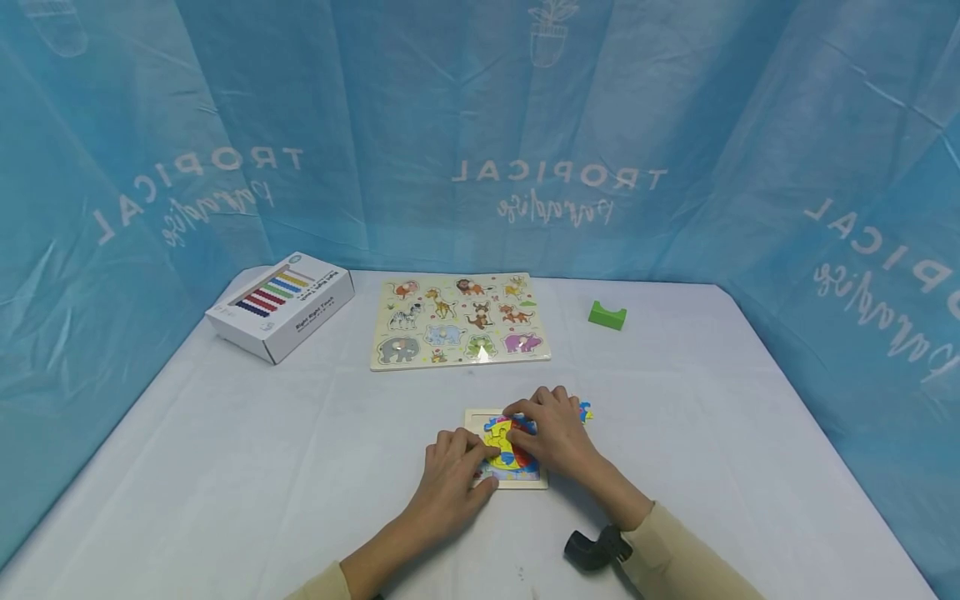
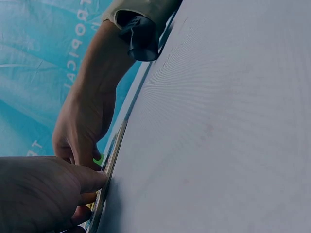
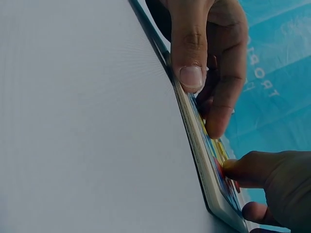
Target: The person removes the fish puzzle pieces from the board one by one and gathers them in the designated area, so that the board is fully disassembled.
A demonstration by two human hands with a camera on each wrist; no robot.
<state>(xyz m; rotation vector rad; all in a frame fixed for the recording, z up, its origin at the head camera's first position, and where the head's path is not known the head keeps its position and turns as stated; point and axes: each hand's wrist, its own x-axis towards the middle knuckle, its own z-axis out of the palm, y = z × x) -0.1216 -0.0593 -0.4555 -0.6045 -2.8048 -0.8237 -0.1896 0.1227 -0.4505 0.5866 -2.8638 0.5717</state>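
A small jigsaw puzzle [image 1: 498,432] with yellow, red and blue pieces lies in a light wooden frame [image 1: 532,484] on the table. From the left, my left hand [image 1: 448,477] reaches over it, its index finger on a yellow piece and its thumb at the near edge. My right hand [image 1: 558,437] comes over the right side, with thumb and bent index finger on the pieces. In the right wrist view, the right thumb [image 3: 245,169] touches the red and yellow area; whether it pinches a piece is unclear. Loose blue puzzle pieces [image 1: 586,411] show partly behind the right hand.
Farther back lies an animal puzzle board [image 1: 461,321]. A white box [image 1: 281,307] with a colored-bead picture stands at the back left, and a green block [image 1: 607,316] at the back right. Blue printed curtains [image 1: 480,125] surround the white table.
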